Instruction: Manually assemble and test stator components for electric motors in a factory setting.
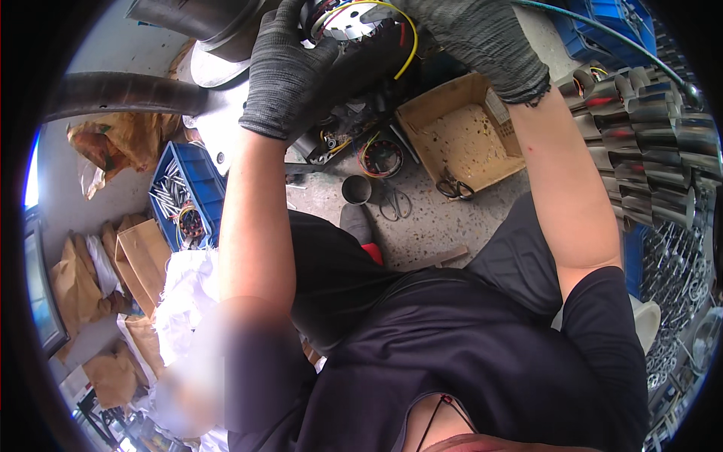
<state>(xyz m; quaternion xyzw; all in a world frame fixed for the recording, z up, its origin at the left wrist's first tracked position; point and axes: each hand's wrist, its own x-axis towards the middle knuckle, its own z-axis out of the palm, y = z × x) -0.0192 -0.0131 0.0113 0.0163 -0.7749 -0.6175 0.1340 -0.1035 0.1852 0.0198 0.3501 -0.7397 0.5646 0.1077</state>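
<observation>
Both my hands wear dark grey knit gloves and reach to the top edge of the view. My left hand (285, 71) is closed on a ring-shaped wound motor part (350, 29), its thumb on the near side. Red and yellow wires run along this part. A yellow wire (413, 47) loops out to the right, beneath my right hand (482, 41). The right fingers bend in toward the part's upper right side. What they grip is hidden, and the top edge cuts off part of them.
Below the hands stand an open cardboard box (422, 143) with black-handled scissors (455, 187), another wire-wound ring (381, 156) and a metal cup (356, 190). A blue bin (202, 197) of metal rods is at left. Stacked metal tubes (640, 128) and blue crates (602, 30) line the right.
</observation>
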